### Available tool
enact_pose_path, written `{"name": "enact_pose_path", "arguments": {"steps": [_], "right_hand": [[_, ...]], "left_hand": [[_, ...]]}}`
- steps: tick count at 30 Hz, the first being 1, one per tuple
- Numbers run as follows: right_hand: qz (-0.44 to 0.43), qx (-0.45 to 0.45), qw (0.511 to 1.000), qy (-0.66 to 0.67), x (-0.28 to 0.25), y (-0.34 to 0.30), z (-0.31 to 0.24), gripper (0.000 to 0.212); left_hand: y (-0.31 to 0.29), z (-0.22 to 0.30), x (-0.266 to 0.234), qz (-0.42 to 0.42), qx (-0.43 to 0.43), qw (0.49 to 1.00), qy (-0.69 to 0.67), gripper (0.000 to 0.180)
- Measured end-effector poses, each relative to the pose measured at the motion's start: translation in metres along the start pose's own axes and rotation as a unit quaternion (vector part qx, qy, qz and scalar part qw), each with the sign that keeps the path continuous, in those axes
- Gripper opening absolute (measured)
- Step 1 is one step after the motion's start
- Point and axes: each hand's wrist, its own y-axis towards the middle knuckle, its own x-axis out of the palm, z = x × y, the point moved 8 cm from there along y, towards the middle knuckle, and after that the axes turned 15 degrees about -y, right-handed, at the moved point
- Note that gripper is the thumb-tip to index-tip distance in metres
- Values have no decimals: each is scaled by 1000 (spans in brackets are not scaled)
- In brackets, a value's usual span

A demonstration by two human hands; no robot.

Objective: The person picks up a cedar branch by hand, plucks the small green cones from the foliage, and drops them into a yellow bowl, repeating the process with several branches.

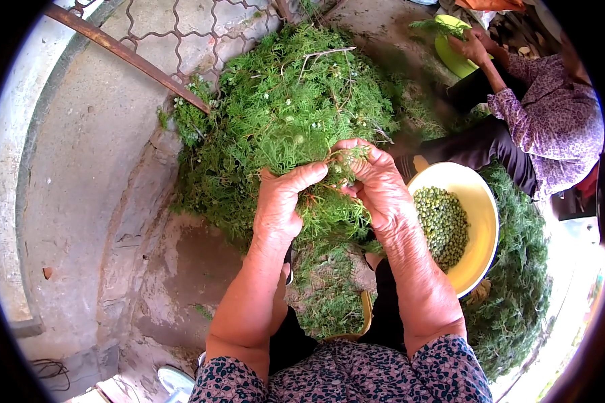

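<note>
Both hands meet over a big heap of green cypress-like branches (249, 101). My left hand (284, 198) is closed on a leafy evergreen sprig (336, 201), its thumb lying along the stem. My right hand (381, 181) pinches the upper part of the same sprig between thumb and fingers. Whether a small cone sits in that pinch is hidden by the fingers. Just right of my right forearm stands a yellow bowl (480, 221), partly filled with small round green cones (441, 225).
Another person (551, 121) in a patterned top sits at the upper right, hands holding a sprig over a lime-green bowl (454, 50). More cut branches (511, 309) are piled at the right. A rusty metal bar (128, 57) and wire grille (188, 27) stand at the upper left.
</note>
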Motion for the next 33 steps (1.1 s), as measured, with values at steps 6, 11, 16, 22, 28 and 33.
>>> {"name": "enact_pose_path", "arguments": {"steps": [6,11,16,22,28,33], "right_hand": [[42,32,995,83,-6,-1,6,15],[-19,-7,993,114,3,-1,-3,18],[-5,3,997,77,6,2,4,18],[136,-46,981,-132,-13,0,-7,7],[183,-39,982,-32,-47,1,-22,8],[169,-20,985,35,-88,-1,-9,11]], "left_hand": [[4,-9,-2,-25,-12,999,-29,25],[5,-8,-4,-18,-34,998,-59,25],[6,-1,-14,39,14,998,-40,22],[6,-3,-14,59,9,998,1,25],[6,12,-17,85,33,994,-55,18],[12,14,-33,148,14,981,-128,20]]}}
